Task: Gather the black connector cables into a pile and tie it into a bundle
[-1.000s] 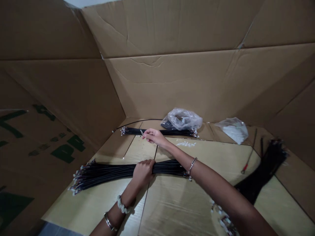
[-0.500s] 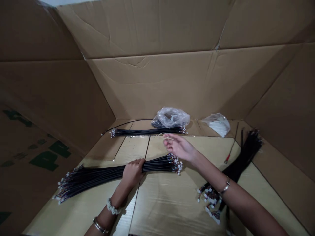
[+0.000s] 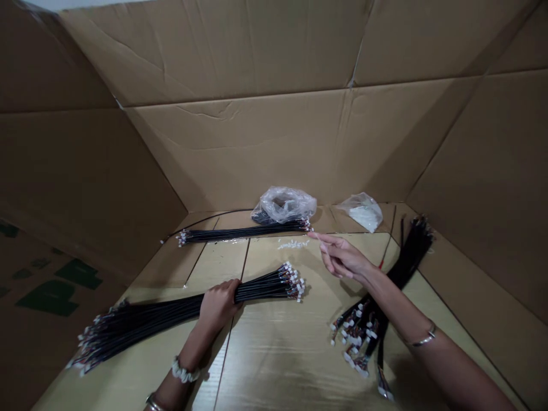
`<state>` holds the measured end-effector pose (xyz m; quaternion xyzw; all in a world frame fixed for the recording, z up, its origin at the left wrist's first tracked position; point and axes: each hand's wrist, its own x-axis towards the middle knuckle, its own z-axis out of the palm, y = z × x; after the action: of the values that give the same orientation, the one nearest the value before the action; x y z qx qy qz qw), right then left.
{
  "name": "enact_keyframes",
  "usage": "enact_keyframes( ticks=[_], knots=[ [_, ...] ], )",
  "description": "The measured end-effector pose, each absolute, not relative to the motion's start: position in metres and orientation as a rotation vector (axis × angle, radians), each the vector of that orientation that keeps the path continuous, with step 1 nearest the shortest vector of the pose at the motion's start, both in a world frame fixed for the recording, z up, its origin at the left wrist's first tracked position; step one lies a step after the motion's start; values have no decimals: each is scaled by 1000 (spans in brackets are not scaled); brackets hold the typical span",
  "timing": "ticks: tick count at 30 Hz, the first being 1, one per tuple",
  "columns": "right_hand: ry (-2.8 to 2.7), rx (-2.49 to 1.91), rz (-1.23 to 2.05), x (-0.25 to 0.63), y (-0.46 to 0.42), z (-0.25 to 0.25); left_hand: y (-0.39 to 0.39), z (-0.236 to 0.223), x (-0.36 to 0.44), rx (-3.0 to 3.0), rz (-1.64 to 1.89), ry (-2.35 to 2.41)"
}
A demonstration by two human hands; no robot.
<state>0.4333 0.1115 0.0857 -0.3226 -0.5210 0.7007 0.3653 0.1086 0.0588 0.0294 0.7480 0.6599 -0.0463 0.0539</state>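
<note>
My left hand (image 3: 219,305) is wrapped round a bundle of black cables (image 3: 149,319) lying across the table. White connectors show at both of its ends. My right hand (image 3: 345,258) is raised over the table to the right of this bundle, with the index finger stretched out and the other fingers curled. A thin pale band (image 3: 326,248), faint and blurred, appears at its fingers. Under my right forearm lies a second bundle of black cables (image 3: 400,271), its white connectors fanned out toward me.
At the back, a third cable bundle (image 3: 240,232) lies before a clear plastic bag (image 3: 287,204). A smaller bag with white contents (image 3: 363,213) sits to its right. Small white bits (image 3: 293,244) lie on the table. Cardboard walls (image 3: 257,142) enclose the back and sides.
My right hand has moved right, away from the end of the held bundle, and its index finger now points out. My left hand keeps its grip. The view has shifted slightly.
</note>
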Motion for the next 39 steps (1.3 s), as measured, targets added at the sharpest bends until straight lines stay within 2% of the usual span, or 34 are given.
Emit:
enact_keyframes(
  ticks=[6,11,14,18,21,25,32,39],
  knots=[
    [-1650,-939,1681,431,105,69,60,27,108,2273,-141,2013],
    [-1910,-997,1513,424,99,76,60,26,107,2283,-125,2005],
    [-2170,-1127,1206,419,95,83,59,26,107,2293,-107,2004],
    [-2514,-1262,603,398,91,84,59,24,106,2304,-93,2002],
    [-2727,-1183,270,372,89,75,59,23,105,2314,-78,2000],
    [-2947,-1027,-11,339,94,56,59,21,103,2331,-44,1997],
    [-3045,-1056,-21,314,106,48,55,22,93,2339,58,2053],
    [-3008,-1018,107,315,108,43,51,17,87,2407,230,2029]
  ],
)
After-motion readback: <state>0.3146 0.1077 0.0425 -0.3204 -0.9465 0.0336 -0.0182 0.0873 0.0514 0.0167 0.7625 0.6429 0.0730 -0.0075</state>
